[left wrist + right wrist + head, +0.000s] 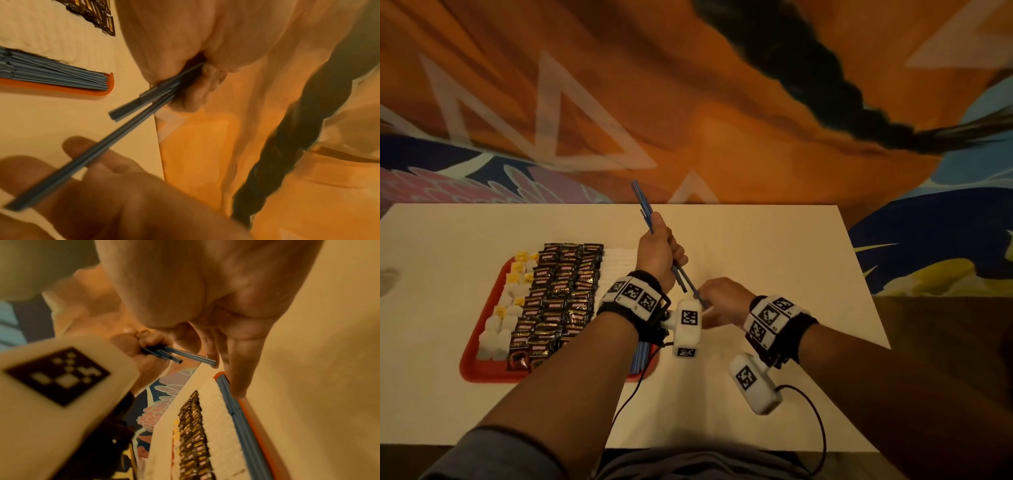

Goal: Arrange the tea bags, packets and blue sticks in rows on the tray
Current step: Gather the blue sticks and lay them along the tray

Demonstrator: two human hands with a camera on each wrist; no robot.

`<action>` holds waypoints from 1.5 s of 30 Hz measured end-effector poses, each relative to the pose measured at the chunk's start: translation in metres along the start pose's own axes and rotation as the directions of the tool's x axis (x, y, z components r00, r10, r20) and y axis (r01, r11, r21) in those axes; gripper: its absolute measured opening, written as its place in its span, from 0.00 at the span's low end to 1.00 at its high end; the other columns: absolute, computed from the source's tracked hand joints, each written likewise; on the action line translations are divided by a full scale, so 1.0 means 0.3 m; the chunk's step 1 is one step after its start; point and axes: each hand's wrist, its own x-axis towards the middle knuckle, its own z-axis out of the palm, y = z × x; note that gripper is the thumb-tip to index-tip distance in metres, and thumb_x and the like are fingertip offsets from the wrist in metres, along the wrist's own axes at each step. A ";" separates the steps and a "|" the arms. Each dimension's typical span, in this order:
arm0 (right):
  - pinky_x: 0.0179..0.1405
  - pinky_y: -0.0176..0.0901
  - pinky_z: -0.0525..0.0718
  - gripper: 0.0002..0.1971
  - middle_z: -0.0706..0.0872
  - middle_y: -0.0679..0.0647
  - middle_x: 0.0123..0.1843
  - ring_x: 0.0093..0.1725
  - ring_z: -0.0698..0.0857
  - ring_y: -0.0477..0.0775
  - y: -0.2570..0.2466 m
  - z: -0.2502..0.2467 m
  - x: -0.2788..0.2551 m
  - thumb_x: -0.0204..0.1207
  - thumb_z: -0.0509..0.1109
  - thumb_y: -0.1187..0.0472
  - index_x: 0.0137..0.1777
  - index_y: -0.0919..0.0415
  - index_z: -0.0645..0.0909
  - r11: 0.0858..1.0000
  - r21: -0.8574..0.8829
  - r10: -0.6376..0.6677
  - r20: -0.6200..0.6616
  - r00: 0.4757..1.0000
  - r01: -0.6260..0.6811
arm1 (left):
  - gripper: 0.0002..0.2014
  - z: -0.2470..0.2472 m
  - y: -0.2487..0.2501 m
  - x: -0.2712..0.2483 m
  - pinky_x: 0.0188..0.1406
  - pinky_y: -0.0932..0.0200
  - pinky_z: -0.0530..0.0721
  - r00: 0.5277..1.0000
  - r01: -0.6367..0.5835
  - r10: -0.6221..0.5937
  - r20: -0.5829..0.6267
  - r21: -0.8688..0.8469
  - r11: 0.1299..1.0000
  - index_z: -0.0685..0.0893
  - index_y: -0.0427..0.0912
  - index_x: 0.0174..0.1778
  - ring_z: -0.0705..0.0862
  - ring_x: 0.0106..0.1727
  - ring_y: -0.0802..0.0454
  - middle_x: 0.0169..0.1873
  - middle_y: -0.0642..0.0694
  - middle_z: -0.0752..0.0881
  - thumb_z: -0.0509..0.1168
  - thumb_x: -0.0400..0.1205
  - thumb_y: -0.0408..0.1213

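Tea bags (498, 320) sit in the tray's leftmost column, soft and crushable, so nudge them by their sides and do not press down. Beside them the dark packets (561, 294) fill several overlapping rows; they look glossy and probably slide over one another, so take each by an edge. Next come the white packets (616, 263), then a flat row of blue sticks (236, 412) along the right rim of the red tray (482, 371). Your left hand (661, 253) is fisted round a small bundle of loose sticks (645, 205), held tilted above the table (774, 240) right of the tray. They look thin, light and stiff, and already fan apart below your fist. Your right hand (722, 301) pinches the lower tip of one stick (61, 175); draw it out near that end, lightly, since I judge a squeeze would bend it.
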 end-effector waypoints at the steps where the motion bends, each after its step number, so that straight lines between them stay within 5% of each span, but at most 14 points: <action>1: 0.48 0.46 0.84 0.12 0.84 0.57 0.49 0.47 0.84 0.56 -0.020 0.019 0.001 0.80 0.70 0.59 0.57 0.68 0.81 0.994 0.094 0.048 0.047 0.998 -0.052 | 0.26 -0.006 0.012 0.001 0.18 0.62 0.58 1.000 -0.004 0.004 0.027 -0.007 1.000 0.60 0.47 0.28 0.55 0.21 0.54 0.21 0.51 0.56 0.50 0.90 0.56; 3: 0.43 0.45 0.86 0.05 0.82 0.60 0.47 0.41 0.83 0.55 -0.053 0.055 0.010 0.81 0.62 0.70 0.53 0.68 0.78 0.992 0.121 0.037 0.063 0.997 -0.045 | 0.26 -0.021 0.034 0.006 0.16 0.63 0.56 0.997 -0.022 0.021 0.075 0.003 1.000 0.60 0.47 0.28 0.54 0.20 0.55 0.20 0.52 0.57 0.51 0.90 0.55; 7: 0.36 0.45 0.87 0.11 0.81 0.61 0.38 0.34 0.83 0.55 -0.125 0.083 -0.002 0.74 0.53 0.79 0.44 0.72 0.78 0.954 0.277 0.092 0.099 0.991 -0.116 | 0.25 -0.055 0.058 0.020 0.15 0.64 0.58 0.983 -0.032 0.025 0.181 0.031 0.999 0.61 0.47 0.29 0.55 0.20 0.55 0.21 0.51 0.59 0.51 0.90 0.56; 10: 0.49 0.55 0.89 0.12 0.80 0.63 0.35 0.38 0.86 0.60 -0.174 0.100 0.007 0.71 0.50 0.80 0.39 0.69 0.75 0.929 0.360 0.066 0.080 0.995 -0.090 | 0.23 -0.075 0.067 0.019 0.17 0.63 0.61 0.971 -0.015 0.005 0.240 0.040 0.999 0.68 0.45 0.33 0.58 0.21 0.54 0.23 0.49 0.63 0.51 0.90 0.56; 14: 0.49 0.58 0.90 0.14 0.74 0.63 0.40 0.45 0.82 0.63 -0.208 0.115 0.036 0.68 0.50 0.82 0.38 0.68 0.73 0.910 0.414 0.021 0.016 1.000 -0.026 | 0.18 -0.087 0.082 0.011 0.19 0.62 0.58 0.966 -0.058 0.044 0.253 0.049 0.997 0.78 0.40 0.55 0.57 0.22 0.54 0.25 0.47 0.59 0.51 0.92 0.51; 18: 0.56 0.63 0.88 0.14 0.78 0.65 0.45 0.51 0.82 0.64 -0.224 0.126 0.053 0.67 0.52 0.83 0.40 0.70 0.76 0.912 0.407 -0.034 -0.028 0.999 0.042 | 0.16 -0.088 0.088 0.020 0.17 0.65 0.58 0.970 -0.047 0.043 0.239 0.014 0.999 0.77 0.51 0.70 0.56 0.22 0.56 0.23 0.50 0.57 0.51 0.92 0.50; 20: 0.59 0.63 0.86 0.14 0.78 0.66 0.47 0.51 0.82 0.63 -0.230 0.127 0.051 0.67 0.53 0.82 0.44 0.70 0.78 0.915 0.394 -0.082 -0.023 0.996 0.085 | 0.18 -0.084 0.083 0.024 0.17 0.64 0.58 0.976 -0.041 0.033 0.217 0.035 0.999 0.79 0.43 0.64 0.57 0.21 0.56 0.21 0.52 0.59 0.52 0.91 0.51; 22: 0.60 0.62 0.86 0.16 0.79 0.66 0.47 0.50 0.83 0.62 -0.238 0.121 0.044 0.68 0.54 0.82 0.48 0.70 0.78 0.935 0.342 -0.106 0.009 0.994 0.097 | 0.21 -0.082 0.081 0.026 0.18 0.63 0.58 0.981 -0.034 0.018 0.195 0.077 0.996 0.79 0.40 0.44 0.57 0.20 0.54 0.19 0.51 0.60 0.54 0.90 0.53; 26: 0.61 0.57 0.86 0.14 0.86 0.61 0.58 0.51 0.86 0.54 -0.280 0.041 0.054 0.79 0.61 0.69 0.61 0.62 0.82 0.975 -0.119 -0.196 -0.079 0.977 0.186 | 0.26 -0.084 0.094 0.019 0.18 0.63 0.56 0.979 -0.035 0.002 0.204 0.157 0.987 0.63 0.47 0.26 0.55 0.19 0.53 0.19 0.51 0.59 0.55 0.90 0.52; 28: 0.64 0.55 0.83 0.16 0.85 0.55 0.63 0.57 0.86 0.54 -0.347 -0.020 0.038 0.81 0.61 0.62 0.66 0.57 0.81 0.912 -0.308 -0.343 -0.207 0.916 0.272 | 0.25 -0.089 0.107 0.011 0.17 0.64 0.57 0.970 -0.046 -0.004 0.244 0.201 0.978 0.62 0.47 0.27 0.56 0.18 0.55 0.18 0.53 0.60 0.55 0.91 0.50; 33: 0.62 0.38 0.73 0.17 0.82 0.53 0.70 0.68 0.80 0.53 -0.541 -0.117 -0.048 0.86 0.59 0.53 0.70 0.58 0.79 0.735 -0.455 -0.671 -0.387 0.632 0.502 | 0.24 -0.085 0.126 -0.017 0.19 0.62 0.58 0.923 -0.113 -0.058 0.380 0.414 0.903 0.63 0.46 0.29 0.57 0.18 0.54 0.17 0.54 0.62 0.57 0.90 0.49; 38: 0.49 0.58 0.86 0.26 0.89 0.66 0.45 0.44 0.86 0.68 -0.528 -0.077 0.001 0.88 0.53 0.49 0.46 0.71 0.83 0.722 -0.521 -0.608 -0.163 0.777 0.456 | 0.23 -0.058 0.150 -0.042 0.19 0.61 0.61 0.875 -0.244 -0.064 0.479 0.552 0.797 0.65 0.43 0.30 0.59 0.18 0.52 0.17 0.49 0.65 0.64 0.88 0.45; 42: 0.57 0.52 0.86 0.24 0.91 0.51 0.42 0.44 0.89 0.50 -0.489 -0.068 0.005 0.87 0.55 0.46 0.44 0.58 0.88 0.728 -0.477 -0.601 -0.101 0.793 0.492 | 0.25 -0.068 0.160 -0.036 0.19 0.61 0.61 0.902 -0.297 -0.015 0.431 0.647 0.702 0.66 0.43 0.26 0.61 0.16 0.51 0.17 0.45 0.65 0.65 0.87 0.47; 45: 0.54 0.50 0.86 0.24 0.91 0.51 0.44 0.44 0.88 0.49 -0.460 -0.093 -0.017 0.85 0.57 0.42 0.45 0.55 0.89 0.677 -0.559 -0.570 0.015 0.822 0.479 | 0.26 -0.080 0.164 -0.025 0.25 0.56 0.60 0.920 -0.266 -0.067 0.386 0.740 0.617 0.65 0.44 0.27 0.60 0.18 0.52 0.19 0.48 0.63 0.67 0.85 0.51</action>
